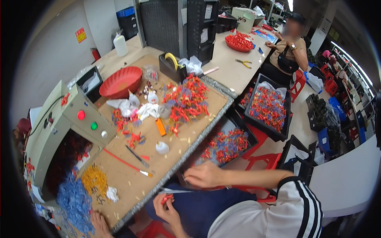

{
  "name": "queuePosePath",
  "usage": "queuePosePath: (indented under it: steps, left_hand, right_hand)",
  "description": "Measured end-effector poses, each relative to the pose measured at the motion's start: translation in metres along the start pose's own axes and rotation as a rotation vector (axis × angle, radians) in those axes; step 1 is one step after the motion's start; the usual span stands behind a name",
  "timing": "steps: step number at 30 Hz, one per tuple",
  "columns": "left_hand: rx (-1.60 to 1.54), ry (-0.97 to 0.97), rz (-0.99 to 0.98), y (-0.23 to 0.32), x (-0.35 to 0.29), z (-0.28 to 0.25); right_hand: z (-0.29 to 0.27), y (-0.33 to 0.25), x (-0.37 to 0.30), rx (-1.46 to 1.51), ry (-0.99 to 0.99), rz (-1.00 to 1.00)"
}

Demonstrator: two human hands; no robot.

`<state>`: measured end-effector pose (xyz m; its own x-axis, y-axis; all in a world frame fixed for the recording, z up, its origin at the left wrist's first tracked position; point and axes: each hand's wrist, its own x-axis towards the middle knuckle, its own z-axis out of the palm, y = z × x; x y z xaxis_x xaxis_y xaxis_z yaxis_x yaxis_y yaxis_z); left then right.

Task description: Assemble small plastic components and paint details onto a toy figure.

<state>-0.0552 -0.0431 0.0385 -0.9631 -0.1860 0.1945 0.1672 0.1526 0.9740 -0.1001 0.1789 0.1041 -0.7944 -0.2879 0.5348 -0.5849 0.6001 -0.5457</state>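
Observation:
My left hand (167, 209) is raised over my navy-clad lap, its fingers closed on a small red piece (167, 198). Just above and to the right of it, my right hand (204, 175) is curled near the table edge. Its fingers are pinched together, and what they may hold is too small to make out. Beyond my right hand, a black tray (225, 144) holds many small red and violet-blue pieces. On the brown worktop lie a red-handled brush (129, 163), dark tweezers (137, 156) and a small white squeeze bottle (162, 147).
Another person's hand (99, 224) rests by a blue heap (74, 202) and a yellow heap (94, 180). A beige machine (75, 117) stands at left, near a red bowl (121, 82). A red heap (186, 99) covers the far worktop. A person (287, 51) sits beyond a tray (268, 105).

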Motion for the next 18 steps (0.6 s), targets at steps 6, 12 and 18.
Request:
queuePosePath:
  steps: [6,12,18]
  left_hand:
    - [-0.195,-0.227,-0.194,0.072,-0.031,0.011]
    - [-0.255,-0.242,-0.270,0.100,-0.045,-0.006]
    - [-0.357,-0.038,-0.258,0.113,-0.054,-0.030]
  right_hand:
    - [0.015,-0.061,-0.013,0.631,-0.098,0.243]
    - [0.008,-0.076,-0.004,0.801,-0.309,0.378]
    - [0.018,-0.094,0.013,0.959,-0.364,0.539]
